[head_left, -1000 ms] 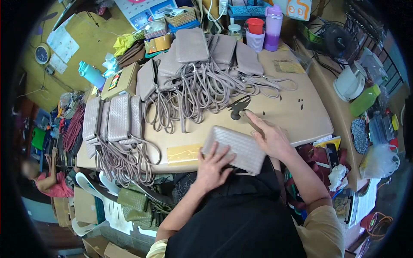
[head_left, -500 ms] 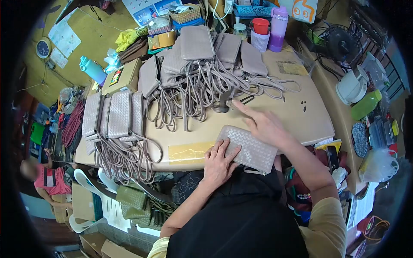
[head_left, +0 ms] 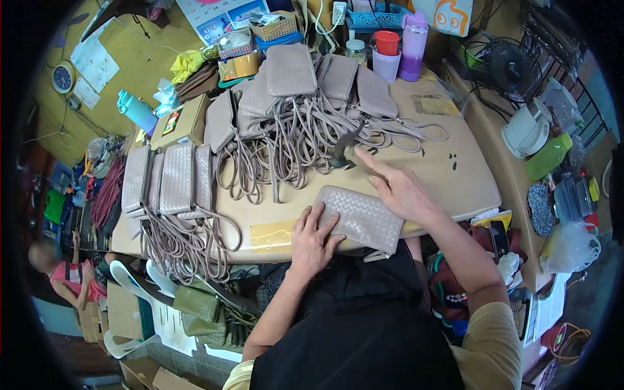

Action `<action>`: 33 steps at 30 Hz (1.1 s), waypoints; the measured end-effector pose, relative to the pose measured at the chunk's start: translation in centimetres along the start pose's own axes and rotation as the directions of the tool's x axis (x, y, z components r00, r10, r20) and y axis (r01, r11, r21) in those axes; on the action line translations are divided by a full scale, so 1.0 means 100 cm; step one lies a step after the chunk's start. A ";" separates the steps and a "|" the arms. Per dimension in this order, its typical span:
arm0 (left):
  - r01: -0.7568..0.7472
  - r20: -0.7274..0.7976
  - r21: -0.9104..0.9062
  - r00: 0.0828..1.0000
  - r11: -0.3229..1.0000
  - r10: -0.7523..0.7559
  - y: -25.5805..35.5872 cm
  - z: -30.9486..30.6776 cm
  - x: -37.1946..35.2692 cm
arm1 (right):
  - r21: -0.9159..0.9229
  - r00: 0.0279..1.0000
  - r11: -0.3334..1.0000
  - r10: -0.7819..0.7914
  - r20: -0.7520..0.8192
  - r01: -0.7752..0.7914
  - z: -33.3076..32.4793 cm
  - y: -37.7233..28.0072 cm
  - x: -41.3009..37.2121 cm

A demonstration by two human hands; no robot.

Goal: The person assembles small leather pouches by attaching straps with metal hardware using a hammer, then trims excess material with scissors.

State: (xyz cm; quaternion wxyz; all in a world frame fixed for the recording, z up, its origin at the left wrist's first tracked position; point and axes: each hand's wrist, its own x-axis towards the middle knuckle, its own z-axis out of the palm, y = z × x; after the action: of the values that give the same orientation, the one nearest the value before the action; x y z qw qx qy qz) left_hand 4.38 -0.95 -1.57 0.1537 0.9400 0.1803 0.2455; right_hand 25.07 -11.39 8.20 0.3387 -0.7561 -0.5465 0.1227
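A grey-beige woven pouch lies at the table's front edge, its lower corner reaching past the edge. My left hand rests on the pouch's left end, fingers spread and lying flat. Above the pouch, my right hand is closed around a hammer, index finger stretched along the handle. Most of that handle is hidden by the hand. The dark hammer head is near the straps of the piled pouches.
More woven pouches with hanging straps sit at the table's left. A purple bottle, a red cup and baskets stand at the back. Green pouches lie on a white chair. Another person is far left.
The woven pouch and my left hand have shifted slightly left. The hammer head has tilted a little in my right hand. The whole view has shifted slightly.
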 end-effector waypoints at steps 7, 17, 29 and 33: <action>0.003 0.054 0.048 0.999 0.999 -0.005 0.002 -0.013 0.006 | -0.357 0.949 0.934 0.119 0.293 -0.006 -0.035 0.005 0.007; 0.117 -0.126 -0.033 0.985 0.993 -0.120 -0.006 -0.009 -0.002 | -0.114 1.000 0.993 0.024 0.018 -0.021 -0.060 0.024 -0.053; 0.191 -0.068 -0.040 0.979 0.981 -0.193 -0.019 -0.014 -0.002 | -0.072 0.983 0.995 0.052 -0.174 -0.065 -0.038 0.043 -0.097; 0.554 0.102 -0.164 0.832 0.816 -0.545 -0.023 -0.024 0.014 | -0.099 0.984 0.984 0.139 -0.107 -0.150 -0.015 0.054 -0.105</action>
State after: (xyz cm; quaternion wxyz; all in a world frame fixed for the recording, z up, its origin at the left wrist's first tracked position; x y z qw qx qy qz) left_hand 3.66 2.21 0.15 0.3097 0.8353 0.4160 0.1826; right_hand 26.04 -22.45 3.87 0.3149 -0.8160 -0.4783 0.0795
